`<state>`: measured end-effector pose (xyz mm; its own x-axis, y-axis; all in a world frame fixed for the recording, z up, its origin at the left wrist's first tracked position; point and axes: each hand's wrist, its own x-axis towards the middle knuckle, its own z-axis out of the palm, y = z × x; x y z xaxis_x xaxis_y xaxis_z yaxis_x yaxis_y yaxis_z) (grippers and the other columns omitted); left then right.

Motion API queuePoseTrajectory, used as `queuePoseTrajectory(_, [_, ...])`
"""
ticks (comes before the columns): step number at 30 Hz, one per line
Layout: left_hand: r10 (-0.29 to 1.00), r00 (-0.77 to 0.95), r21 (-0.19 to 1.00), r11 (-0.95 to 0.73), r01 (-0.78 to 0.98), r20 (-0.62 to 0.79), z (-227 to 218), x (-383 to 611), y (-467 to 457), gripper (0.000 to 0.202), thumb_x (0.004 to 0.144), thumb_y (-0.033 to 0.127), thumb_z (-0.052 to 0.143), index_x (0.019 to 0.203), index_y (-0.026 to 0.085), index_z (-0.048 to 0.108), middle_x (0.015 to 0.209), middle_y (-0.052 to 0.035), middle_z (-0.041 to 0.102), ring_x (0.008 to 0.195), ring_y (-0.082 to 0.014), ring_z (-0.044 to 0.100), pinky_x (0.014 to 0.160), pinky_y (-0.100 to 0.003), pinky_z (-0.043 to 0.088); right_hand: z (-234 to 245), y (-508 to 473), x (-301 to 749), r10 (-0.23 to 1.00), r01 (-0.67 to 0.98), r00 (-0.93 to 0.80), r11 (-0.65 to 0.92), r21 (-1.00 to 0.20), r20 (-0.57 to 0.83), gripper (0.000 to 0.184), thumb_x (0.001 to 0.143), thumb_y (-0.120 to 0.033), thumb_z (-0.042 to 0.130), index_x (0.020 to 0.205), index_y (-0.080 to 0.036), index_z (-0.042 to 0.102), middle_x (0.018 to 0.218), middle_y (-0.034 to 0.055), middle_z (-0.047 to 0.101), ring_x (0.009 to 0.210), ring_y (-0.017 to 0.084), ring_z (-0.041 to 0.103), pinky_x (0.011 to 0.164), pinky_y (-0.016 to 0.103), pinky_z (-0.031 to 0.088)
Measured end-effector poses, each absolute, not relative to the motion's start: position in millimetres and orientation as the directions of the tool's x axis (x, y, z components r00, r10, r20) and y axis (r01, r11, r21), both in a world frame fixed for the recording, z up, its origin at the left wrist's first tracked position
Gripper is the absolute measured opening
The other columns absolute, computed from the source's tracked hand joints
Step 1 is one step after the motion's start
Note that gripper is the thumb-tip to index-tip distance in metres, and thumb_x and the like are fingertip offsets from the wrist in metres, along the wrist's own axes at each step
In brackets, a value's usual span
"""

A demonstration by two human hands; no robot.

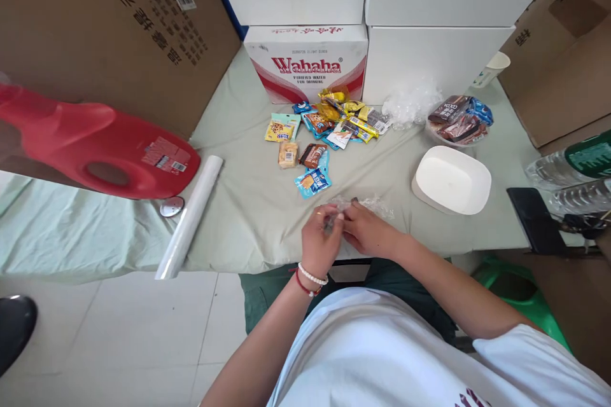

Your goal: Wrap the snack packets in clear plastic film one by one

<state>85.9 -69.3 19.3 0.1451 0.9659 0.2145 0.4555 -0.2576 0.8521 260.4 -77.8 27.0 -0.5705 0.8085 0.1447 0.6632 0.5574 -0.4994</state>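
Note:
Near the table's front edge, my left hand (321, 233) and my right hand (367, 229) meet, fingers pinched together on a piece of clear plastic film (375, 205). The film is crumpled and spreads onto the cloth beyond my right hand. Part of it is hidden by my fingers. Just past my hands lie a blue snack packet (314, 182), a brown-wrapped snack (313, 156) and a pale square snack (288, 155). A heap of packaged snacks (337, 117) sits farther back.
A white roll (189, 219) and a red jug (119, 146) are at the left. At the right stand a white bowl (451, 181), a tub of snacks (459, 121), bunched clear plastic (413, 102), a black phone (537, 219) and water bottles (554, 172). Boxes (308, 63) line the back.

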Motion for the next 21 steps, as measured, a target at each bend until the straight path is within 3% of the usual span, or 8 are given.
queuePoseTrajectory(4, [0.874, 0.383, 0.63, -0.483, 0.608, 0.3, 11, 101, -80, 0.031, 0.104, 0.034, 0.048, 0.124, 0.021, 0.068, 0.138, -0.0122, 0.07, 0.131, -0.0283, 0.062, 0.111, -0.05, 0.048, 29, -86, 278, 0.848, 0.544, -0.496, 0.471, -0.694, 0.187, 0.021, 0.098, -0.018, 0.053, 0.105, -0.018, 0.072, 0.104, 0.0107, 0.068, 0.101, 0.024, 0.061, 0.093, 0.041, 0.052])
queuePoseTrajectory(6, [0.842, 0.439, 0.506, -0.54, 0.673, 0.314, 3, 102, -85, 0.034, 0.104, 0.031, 0.048, 0.131, 0.021, 0.066, 0.146, -0.0125, 0.066, 0.136, -0.0302, 0.058, 0.11, -0.052, 0.047, 27, -88, 290, 0.945, 0.612, -0.284, 0.307, -0.729, 0.16, 0.025, 0.1, -0.02, 0.048, 0.105, -0.02, 0.073, 0.096, 0.0078, 0.067, 0.091, 0.022, 0.063, 0.087, 0.037, 0.054])
queuePoseTrajectory(8, [0.823, 0.47, 0.423, -0.567, 0.707, 0.318, -4, 101, -88, 0.038, 0.102, 0.025, 0.051, 0.137, 0.021, 0.064, 0.149, -0.0119, 0.064, 0.138, -0.03, 0.057, 0.108, -0.05, 0.047, 22, -90, 299, 0.988, 0.742, 0.028, 0.083, -0.665, 0.154, 0.029, 0.101, -0.029, 0.05, 0.118, -0.019, 0.072, 0.102, 0.0106, 0.066, 0.094, 0.025, 0.062, 0.089, 0.041, 0.054])
queuePoseTrajectory(10, [0.812, 0.487, 0.376, -0.581, 0.722, 0.321, -7, 100, -89, 0.043, 0.098, 0.018, 0.053, 0.139, 0.022, 0.062, 0.15, -0.0111, 0.063, 0.137, -0.0291, 0.057, 0.107, -0.048, 0.047, 15, -91, 305, 0.966, 0.835, 0.199, -0.078, -0.545, 0.166, 0.04, 0.096, -0.041, 0.061, 0.127, -0.016, 0.069, 0.116, 0.0172, 0.063, 0.108, 0.033, 0.058, 0.098, 0.05, 0.051])
queuePoseTrajectory(12, [0.806, 0.495, 0.347, -0.588, 0.731, 0.324, -9, 99, -89, 0.047, 0.095, 0.015, 0.054, 0.14, 0.022, 0.062, 0.15, -0.0105, 0.063, 0.137, -0.0285, 0.057, 0.106, -0.047, 0.046, 12, -92, 309, 0.974, 0.881, 0.181, -0.1, -0.462, 0.133, 0.04, 0.089, -0.042, 0.071, 0.12, -0.016, 0.072, 0.131, 0.0206, 0.06, 0.122, 0.039, 0.051, 0.105, 0.054, 0.046])
queuePoseTrajectory(14, [0.795, 0.507, 0.318, -0.601, 0.733, 0.333, -10, 98, -88, 0.048, 0.094, 0.014, 0.055, 0.141, 0.021, 0.061, 0.151, -0.0099, 0.062, 0.137, -0.0281, 0.057, 0.106, -0.046, 0.046, 14, -92, 313, 0.987, 0.874, 0.141, -0.085, -0.478, 0.083, 0.023, 0.089, -0.035, 0.068, 0.105, -0.018, 0.074, 0.135, 0.0187, 0.059, 0.122, 0.036, 0.054, 0.105, 0.049, 0.046])
queuePoseTrajectory(18, [0.783, 0.522, 0.303, -0.616, 0.727, 0.34, -12, 96, -88, 0.053, 0.092, 0.012, 0.053, 0.144, 0.021, 0.059, 0.153, -0.0092, 0.061, 0.138, -0.0272, 0.057, 0.106, -0.045, 0.047, 38, -79, 310, 0.987, 0.774, 0.158, -0.145, -0.616, -0.035, 0.016, 0.095, -0.033, 0.06, 0.1, -0.021, 0.068, 0.098, 0.0073, 0.069, 0.083, 0.021, 0.064, 0.079, 0.033, 0.05])
queuePoseTrajectory(21, [0.788, 0.514, 0.349, -0.612, 0.709, 0.338, -14, 96, -87, 0.054, 0.091, 0.01, 0.052, 0.142, 0.022, 0.061, 0.15, -0.0115, 0.063, 0.138, -0.0278, 0.058, 0.11, -0.048, 0.046, 58, -60, 282, 0.996, 0.802, 0.079, -0.095, -0.59, -0.052, 0.011, 0.096, -0.03, 0.06, 0.099, -0.022, 0.066, 0.089, 0.0032, 0.071, 0.081, 0.02, 0.065, 0.076, 0.031, 0.048])
